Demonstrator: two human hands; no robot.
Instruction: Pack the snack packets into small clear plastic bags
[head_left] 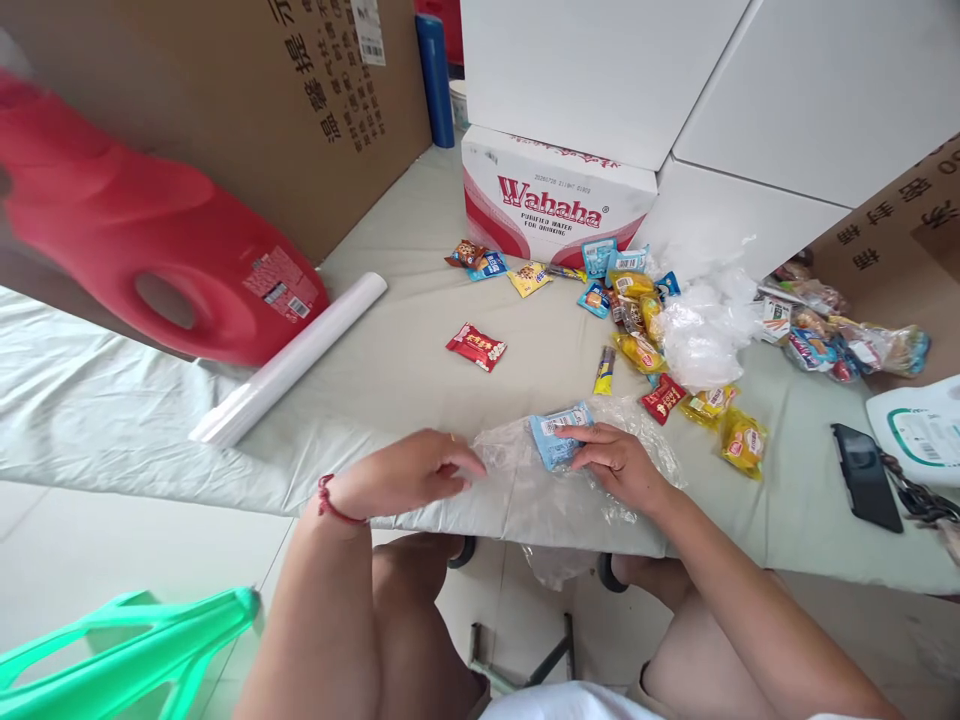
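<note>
While your right hand (619, 462) presses its fingertips together on the small light-blue snack packet with a white barcode label (559, 433), the packet lies on the crumpled clear plastic bag (540, 490) at the near edge of the table covered in pale grey-green cloth (405, 360). Your left hand (409, 472), with a red cord bracelet (330, 503) at its wrist, rests just left of the bag, its fingers drawn together and its fingertips touching the bag's left edge; whether they pinch the film cannot be determined.

Positions relative to the clear bag:
- Behind it, well apart: a red rectangular snack packet (476, 346) and a narrow yellow stick packet (604, 370).
- Behind and to the right: a scatter of yellow, blue and red wrapped snacks (637, 320), a heap of white plastic film (701, 335), and further back a red-and-white carton printed "Wahaha" (555, 200).
- To the left: a white rolled tube (289, 360) and a large red plastic jug with a handle (150, 250).
- To the right: a black phone (866, 475).
</note>
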